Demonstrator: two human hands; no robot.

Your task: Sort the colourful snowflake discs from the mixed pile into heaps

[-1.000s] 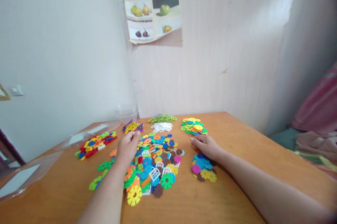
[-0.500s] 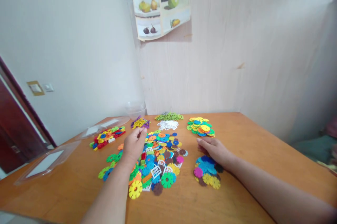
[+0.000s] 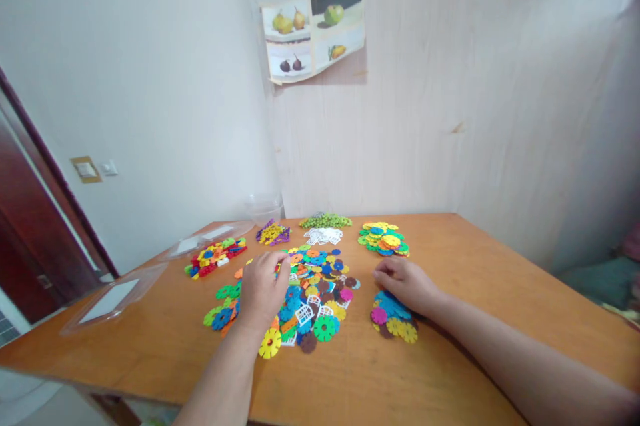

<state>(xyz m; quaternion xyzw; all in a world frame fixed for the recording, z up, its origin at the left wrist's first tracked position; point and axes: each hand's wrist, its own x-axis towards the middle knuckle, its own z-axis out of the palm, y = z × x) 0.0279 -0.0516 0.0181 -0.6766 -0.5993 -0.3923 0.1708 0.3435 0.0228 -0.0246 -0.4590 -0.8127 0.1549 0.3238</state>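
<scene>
My left hand (image 3: pixel 264 287) is over the left part of a mixed pile of plastic pieces, its fingers curled inward and partly hidden. The pile holds flower-shaped discs, among them a green disc (image 3: pixel 325 328) and a yellow disc (image 3: pixel 270 343), plus white window-shaped pieces (image 3: pixel 304 314). My right hand (image 3: pixel 407 285) is closed at the far edge of a smaller heap of discs, where a blue disc (image 3: pixel 393 306), a pink disc (image 3: pixel 379 316) and yellow ones show. Whatever either hand may hold is hidden by the fingers.
Sorted heaps lie farther back: coloured blocks (image 3: pixel 215 258), purple and yellow pieces (image 3: pixel 273 233), green pieces (image 3: pixel 325 220), white pieces (image 3: pixel 323 236) and larger discs (image 3: pixel 383 239). Clear plastic lids (image 3: pixel 113 299) lie at the left. A clear tub (image 3: pixel 264 208) stands by the wall.
The view has shifted slightly. My left hand has moved nearer over the pile, its fingers curling downward. My right hand's fingers have drawn in more, staying by the small heap.
</scene>
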